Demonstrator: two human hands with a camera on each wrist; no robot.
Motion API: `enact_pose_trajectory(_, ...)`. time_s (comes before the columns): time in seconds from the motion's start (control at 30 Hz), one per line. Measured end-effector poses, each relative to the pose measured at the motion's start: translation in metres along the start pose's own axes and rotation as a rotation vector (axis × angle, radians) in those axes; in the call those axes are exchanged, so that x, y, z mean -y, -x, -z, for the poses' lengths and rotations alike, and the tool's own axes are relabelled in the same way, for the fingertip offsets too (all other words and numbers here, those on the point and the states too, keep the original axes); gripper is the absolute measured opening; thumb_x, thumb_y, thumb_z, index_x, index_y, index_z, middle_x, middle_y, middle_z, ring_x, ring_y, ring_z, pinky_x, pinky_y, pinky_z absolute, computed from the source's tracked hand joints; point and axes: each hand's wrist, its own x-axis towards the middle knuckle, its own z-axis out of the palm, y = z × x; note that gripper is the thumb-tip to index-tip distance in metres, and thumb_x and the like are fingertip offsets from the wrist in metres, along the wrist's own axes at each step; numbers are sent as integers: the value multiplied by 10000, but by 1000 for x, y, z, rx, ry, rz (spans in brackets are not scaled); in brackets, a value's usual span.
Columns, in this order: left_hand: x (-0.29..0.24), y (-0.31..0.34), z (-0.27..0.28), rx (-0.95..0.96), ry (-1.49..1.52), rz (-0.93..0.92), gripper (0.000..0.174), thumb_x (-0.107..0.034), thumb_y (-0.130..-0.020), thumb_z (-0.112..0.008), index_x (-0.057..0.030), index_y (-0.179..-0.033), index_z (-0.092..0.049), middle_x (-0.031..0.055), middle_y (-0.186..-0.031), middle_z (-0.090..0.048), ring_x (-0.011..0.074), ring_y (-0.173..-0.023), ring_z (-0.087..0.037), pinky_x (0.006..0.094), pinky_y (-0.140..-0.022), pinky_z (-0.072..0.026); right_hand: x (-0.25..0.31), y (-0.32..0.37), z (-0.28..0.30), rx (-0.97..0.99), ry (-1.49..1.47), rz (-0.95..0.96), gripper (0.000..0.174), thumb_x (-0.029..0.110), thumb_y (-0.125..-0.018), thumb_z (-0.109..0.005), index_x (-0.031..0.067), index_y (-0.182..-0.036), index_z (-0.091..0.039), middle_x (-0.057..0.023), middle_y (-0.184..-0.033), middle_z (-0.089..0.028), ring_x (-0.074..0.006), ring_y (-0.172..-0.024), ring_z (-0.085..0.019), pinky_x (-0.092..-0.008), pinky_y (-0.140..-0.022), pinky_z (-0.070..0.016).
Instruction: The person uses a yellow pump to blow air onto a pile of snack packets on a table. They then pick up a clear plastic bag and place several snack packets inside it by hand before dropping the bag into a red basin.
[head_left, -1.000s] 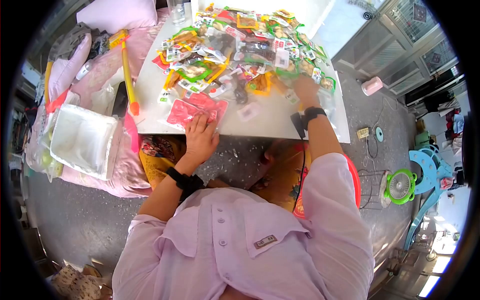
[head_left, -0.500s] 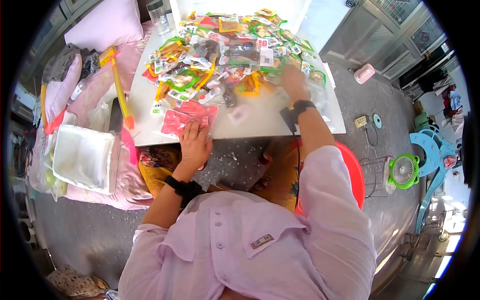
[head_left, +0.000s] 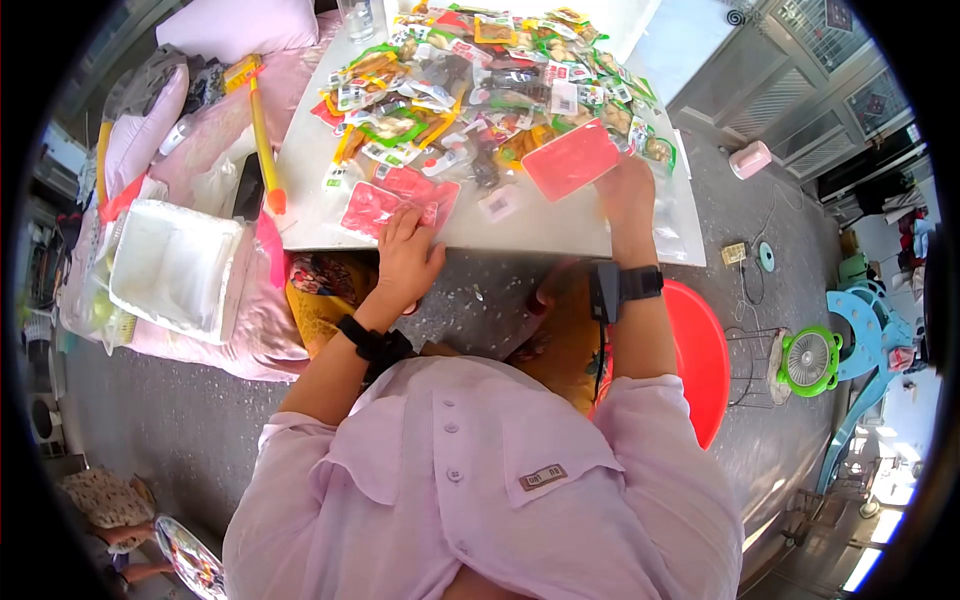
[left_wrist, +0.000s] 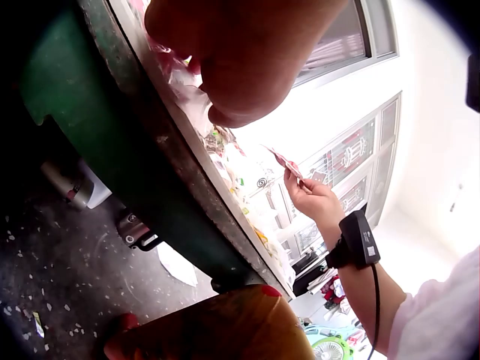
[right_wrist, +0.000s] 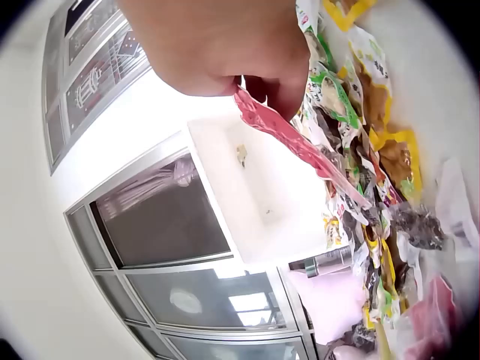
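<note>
My right hand [head_left: 628, 200] pinches one end of a flat pink packet [head_left: 571, 160], raised over the right front of the table. In the right wrist view that packet [right_wrist: 289, 139] appears edge-on below the curled fingers. My left hand [head_left: 408, 262] lies at the table's front edge, its extended fingers resting on the lower edge of some pink packets [head_left: 408, 190]. Beyond both hands spreads a heap of small colourful food packets [head_left: 500, 85]. A small clear-and-white packet [head_left: 498, 203] lies between the hands.
A white foam box [head_left: 170, 270] sits on the pink-covered bed at left, beside a yellow-handled brush [head_left: 262, 135]. Behind the heap stands a white foam box [right_wrist: 259, 195]. A glass [head_left: 357, 20] stands at the back left. A red basin [head_left: 690, 350] is below the table's right side.
My right hand has come back from the heap's right side, lifting a pink packet that was not visible in it before. My left hand stays on the pink packets.
</note>
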Motion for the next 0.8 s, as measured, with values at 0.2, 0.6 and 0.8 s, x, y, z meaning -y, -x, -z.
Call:
enact_pose_trajectory(0.2,0,0,-3,-39,59,14,153,-113,-646,-544,-25,-771,-545,143,-1013,-474,339,-1027,-404,435,-844,-320,55,46,-18,-66,-1473,-840,119,-17,-762,-415,-11,-881,-418,-155,-910,-528,-270,-836,-561,-431,-733,-475)
enact_pose_trajectory(0.6,-14,2,5,-114,174,22,102,-20,-627,-532,-2,-726,-521,143,-864,-536,325,-848,-492,386,-754,-400,66,96,-44,-17,-1508,-941,145,-14,-752,-434,-20,-897,-437,-140,-962,-525,-241,-883,-541,-402,-820,-433)
enact_pose_trajectory(0.8,-17,3,4,-78,186,19,116,-5,-637,-521,1,-752,-512,142,-843,-543,321,-810,-505,369,-717,-410,73,104,-44,-49,-1619,-1040,178,-2,-748,-454,-22,-924,-466,-133,-1006,-530,-236,-932,-522,-413,-870,-393)
